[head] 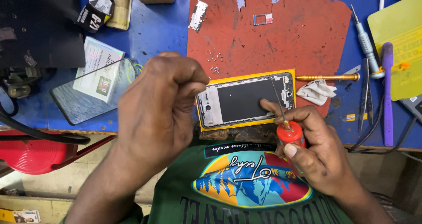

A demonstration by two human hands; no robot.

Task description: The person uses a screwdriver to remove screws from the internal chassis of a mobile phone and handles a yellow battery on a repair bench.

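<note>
An opened phone lies back-up on a yellow sheet over a red mat, near the bench's front edge. My right hand grips a red-handled screwdriver; its thin shaft reaches to the phone's right end, and a finger rests on the phone's lower edge. My left hand hovers raised at the phone's left end, fingers pinched together; whether they hold anything is hidden. Several tiny screws lie on the mat above the phone.
A removed glass panel lies left on the blue bench. A small metal plate and a card tray sit on the mat. A brass screwdriver, crumpled tissue, tweezers and a purple pry tool lie right.
</note>
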